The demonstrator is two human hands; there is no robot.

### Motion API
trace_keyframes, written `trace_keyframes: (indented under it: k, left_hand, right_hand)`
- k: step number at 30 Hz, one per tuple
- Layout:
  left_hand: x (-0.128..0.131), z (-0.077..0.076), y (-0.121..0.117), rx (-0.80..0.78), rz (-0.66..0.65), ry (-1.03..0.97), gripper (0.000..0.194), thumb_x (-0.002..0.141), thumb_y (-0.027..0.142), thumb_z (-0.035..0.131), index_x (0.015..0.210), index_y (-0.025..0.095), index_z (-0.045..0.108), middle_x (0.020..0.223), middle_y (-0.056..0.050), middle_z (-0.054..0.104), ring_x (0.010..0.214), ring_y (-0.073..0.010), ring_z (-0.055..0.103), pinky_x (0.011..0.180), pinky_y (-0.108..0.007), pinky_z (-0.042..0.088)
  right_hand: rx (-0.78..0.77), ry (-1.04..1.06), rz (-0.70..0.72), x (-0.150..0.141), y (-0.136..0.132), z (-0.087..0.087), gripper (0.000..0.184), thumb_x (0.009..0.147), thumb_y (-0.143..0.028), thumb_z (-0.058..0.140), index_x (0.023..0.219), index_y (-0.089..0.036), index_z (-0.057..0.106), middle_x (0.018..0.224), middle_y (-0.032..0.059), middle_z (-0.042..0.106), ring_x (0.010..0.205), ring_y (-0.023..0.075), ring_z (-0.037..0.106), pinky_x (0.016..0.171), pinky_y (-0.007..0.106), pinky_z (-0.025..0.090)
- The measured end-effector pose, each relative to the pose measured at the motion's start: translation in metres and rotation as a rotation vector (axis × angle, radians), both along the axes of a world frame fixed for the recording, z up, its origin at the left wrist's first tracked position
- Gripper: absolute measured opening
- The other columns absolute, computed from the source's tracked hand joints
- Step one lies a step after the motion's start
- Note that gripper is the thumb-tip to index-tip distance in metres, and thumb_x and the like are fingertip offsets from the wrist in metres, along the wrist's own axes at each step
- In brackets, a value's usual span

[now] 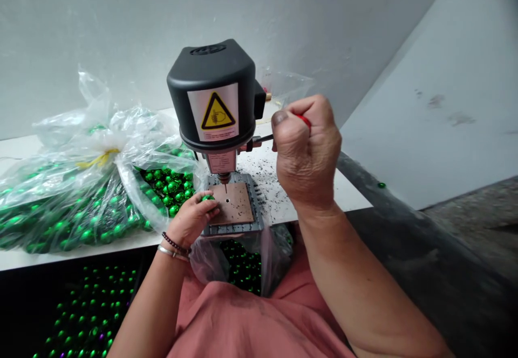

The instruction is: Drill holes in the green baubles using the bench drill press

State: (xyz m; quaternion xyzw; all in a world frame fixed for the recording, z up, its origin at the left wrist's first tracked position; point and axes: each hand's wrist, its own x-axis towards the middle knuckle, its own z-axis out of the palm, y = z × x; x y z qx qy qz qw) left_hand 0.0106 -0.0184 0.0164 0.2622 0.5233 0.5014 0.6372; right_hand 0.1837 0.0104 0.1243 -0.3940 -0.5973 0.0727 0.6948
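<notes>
A small bench drill press (210, 99) with a black motor cover and a yellow warning label stands on the white table. Its thin drill bit (226, 188) points down over a brown board (238, 209) with a hole in it. Between the fingertips of my left hand (192, 216) is a shiny green ball (208, 197), at the board's left side, a little left of the bit. My right hand (307, 153) is raised right of the motor cover, wrapped around the feed lever (265, 138); a bit of its red knob shows.
A clear plastic bag (101, 185) of green balls, tied with yellow string, covers the table's left. Dark shavings (267, 180) lie right of the drill press. Another bag (243, 266) hangs below the table's front edge; more green balls (93, 304) are at lower left.
</notes>
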Motion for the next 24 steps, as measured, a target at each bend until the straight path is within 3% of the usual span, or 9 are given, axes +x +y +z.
trace_keyframes:
  k: [5,12,17,24]
  left_hand:
    - [-0.0006,-0.0057,-0.0037,0.079,-0.139,0.156,0.059,0.062,0.022,0.073,0.117,0.017,0.052,0.08,-0.001,0.063,0.069,-0.01,0.059,0.069,-0.024,0.046]
    - [-0.0027,-0.0091,-0.0022,0.062,-0.107,-0.132,0.04,0.07,0.031,0.068,0.105,0.016,0.057,0.082,-0.003,0.06,0.066,-0.0111,0.061,0.045,-0.016,0.038]
    - [-0.006,-0.0047,-0.0023,-0.021,-0.059,-0.294,0.036,0.078,0.037,0.06,0.108,0.019,0.056,0.087,-0.006,0.061,0.074,-0.0147,0.063,0.052,-0.019,0.046]
    - [-0.0078,-0.0069,-0.0045,-0.019,-0.101,-0.366,0.031,0.074,0.013,0.058,0.105,0.014,0.057,0.083,-0.006,0.063,0.077,-0.0157,0.064,0.056,-0.019,0.049]
  right_hand:
    - [0.021,-0.013,-0.002,0.0003,0.0003,0.0002,0.019,0.083,-0.03,0.043,0.068,-0.018,0.043,0.055,-0.0072,0.04,0.048,0.0,0.04,0.048,0.015,0.034]
    - [-0.01,-0.018,-0.001,0.0008,-0.0003,-0.0004,0.021,0.084,-0.035,0.042,0.07,-0.019,0.042,0.056,-0.007,0.039,0.049,0.0007,0.039,0.048,0.015,0.035]
    - [-0.008,-0.003,-0.007,0.0006,-0.0007,0.0003,0.02,0.082,-0.033,0.045,0.07,-0.018,0.043,0.054,-0.0071,0.04,0.049,0.0008,0.039,0.047,0.014,0.036]
    - [-0.003,-0.007,0.011,0.0002,-0.0009,-0.0017,0.021,0.083,-0.035,0.042,0.071,-0.018,0.043,0.056,-0.0073,0.04,0.05,0.0,0.04,0.049,0.014,0.036]
